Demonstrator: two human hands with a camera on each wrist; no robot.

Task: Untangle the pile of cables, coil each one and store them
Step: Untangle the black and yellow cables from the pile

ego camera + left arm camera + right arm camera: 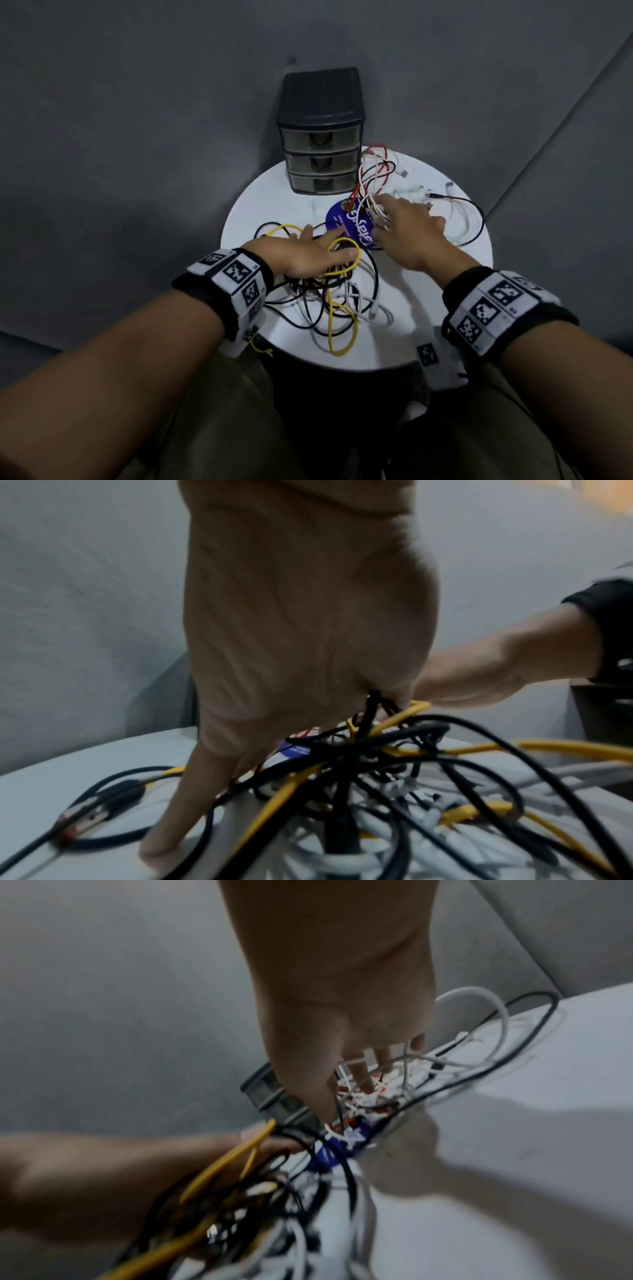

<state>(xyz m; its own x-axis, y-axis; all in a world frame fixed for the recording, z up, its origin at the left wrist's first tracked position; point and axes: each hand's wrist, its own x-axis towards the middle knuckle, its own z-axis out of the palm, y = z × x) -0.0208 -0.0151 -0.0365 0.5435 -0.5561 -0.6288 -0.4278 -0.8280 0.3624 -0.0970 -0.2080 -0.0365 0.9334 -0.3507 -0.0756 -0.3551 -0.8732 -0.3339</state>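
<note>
On the round white table point(274, 205) lies a tangle of black, white and yellow cables point(335, 301). My left hand point(325, 248) lies flat on its far edge with fingers straight; a yellow loop point(342, 245) circles the thumb. In the left wrist view black cables point(371, 715) rise to the left hand point(291, 642), and the little finger point(164, 831) touches the table. A second bunch of red and white cables point(373, 168) lies at the back right. My right hand point(397, 222) reaches into it with spread fingers point(363, 1080); white strands cross them.
A dark three-drawer unit point(320, 137) stands at the table's back, all drawers closed. A round blue label point(346, 219) lies between my hands. A long black cable point(479, 219) loops toward the right rim. A jack plug point(85, 815) lies left of the pile.
</note>
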